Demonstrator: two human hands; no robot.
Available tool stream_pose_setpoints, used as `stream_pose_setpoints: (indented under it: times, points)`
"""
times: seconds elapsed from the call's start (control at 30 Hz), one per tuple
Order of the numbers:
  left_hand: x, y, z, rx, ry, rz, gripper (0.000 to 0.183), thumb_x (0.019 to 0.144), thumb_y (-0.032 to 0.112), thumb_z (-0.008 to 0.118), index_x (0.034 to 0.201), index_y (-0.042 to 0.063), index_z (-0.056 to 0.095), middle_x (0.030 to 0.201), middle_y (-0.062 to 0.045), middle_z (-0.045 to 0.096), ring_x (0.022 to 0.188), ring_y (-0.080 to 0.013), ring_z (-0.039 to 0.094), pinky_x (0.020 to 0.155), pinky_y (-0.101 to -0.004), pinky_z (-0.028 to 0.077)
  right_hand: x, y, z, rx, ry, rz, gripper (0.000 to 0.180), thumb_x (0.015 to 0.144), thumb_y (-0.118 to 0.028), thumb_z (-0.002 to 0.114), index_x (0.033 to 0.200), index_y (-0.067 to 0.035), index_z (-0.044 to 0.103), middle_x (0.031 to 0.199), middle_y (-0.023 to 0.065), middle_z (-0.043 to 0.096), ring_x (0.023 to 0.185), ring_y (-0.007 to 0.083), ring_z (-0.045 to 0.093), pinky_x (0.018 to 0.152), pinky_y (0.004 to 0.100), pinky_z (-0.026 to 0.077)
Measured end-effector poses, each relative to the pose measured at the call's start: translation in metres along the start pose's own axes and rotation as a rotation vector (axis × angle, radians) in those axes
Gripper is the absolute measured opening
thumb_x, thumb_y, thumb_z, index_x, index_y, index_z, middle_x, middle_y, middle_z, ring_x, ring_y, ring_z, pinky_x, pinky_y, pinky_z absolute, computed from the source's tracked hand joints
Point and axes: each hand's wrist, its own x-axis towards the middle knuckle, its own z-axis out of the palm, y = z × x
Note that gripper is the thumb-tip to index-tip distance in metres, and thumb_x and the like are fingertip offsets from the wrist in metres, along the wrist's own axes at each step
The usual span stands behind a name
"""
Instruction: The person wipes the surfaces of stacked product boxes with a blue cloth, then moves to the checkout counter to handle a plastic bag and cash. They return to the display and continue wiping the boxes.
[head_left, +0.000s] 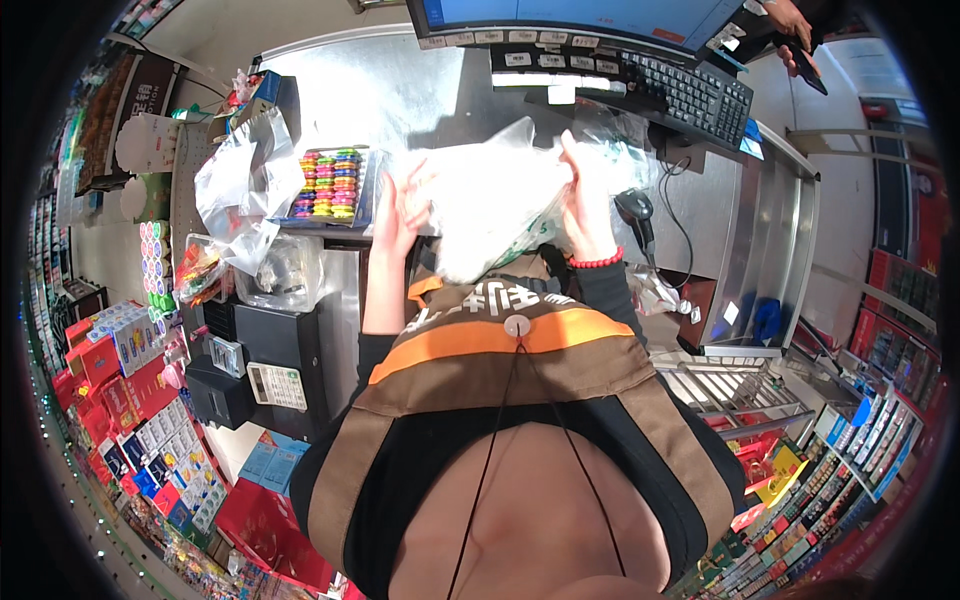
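Observation:
A white translucent plastic bag (495, 202) with green print spreads in front of my apron, strongly washed out by glare. My right hand (589, 206), with a red bead bracelet at the wrist, holds the bag's right side. At its left edge is my left hand (401, 206), its fingers apart; glare hides whether they touch the plastic. Beyond my right hand, more clear plastic bags (619, 146) with green print lie crumpled on the metal counter (356, 82). A black handheld barcode scanner (637, 210) rests to the right of that hand, its cable curling over the counter.
Left of my hands stand a display box of colourful small items (328, 184) and a hanging clear bag (247, 180). A keyboard (690, 97) and monitor (562, 19) occupy the far side. A calculator (277, 386) lies lower left. Another person's hand (791, 26) holds a phone at upper right.

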Motion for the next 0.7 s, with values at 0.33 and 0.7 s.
stream_pose_setpoints:
  times: [0.33,0.7]
  points:
    - [-0.053,-0.012,0.065,-0.015,-0.006,0.118,0.085,0.099,0.060,0.045,0.155,0.000,0.023,0.149,-0.012,0.044,0.134,-0.0274,0.049,0.068,-0.0243,0.049,-0.034,0.032,0.055,-0.363,-0.349,-0.243,0.017,0.094,-0.016,0.062,0.098,0.001,0.063,0.081,0.0100,0.063,0.070,0.0158,0.059,0.066,0.0302,0.049]
    - [-0.044,0.014,0.048,0.576,-0.142,0.126,0.048,0.106,0.035,0.051,0.140,0.002,0.054,0.075,0.006,0.044,0.061,-0.0034,0.035,0.055,-0.0188,0.029,0.049,0.063,-0.081,-1.277,-0.094,-0.213,0.042,0.094,-0.040,0.060,0.111,-0.002,0.069,0.108,0.0192,0.069,0.104,0.0377,0.064,0.095,0.0425,0.049]
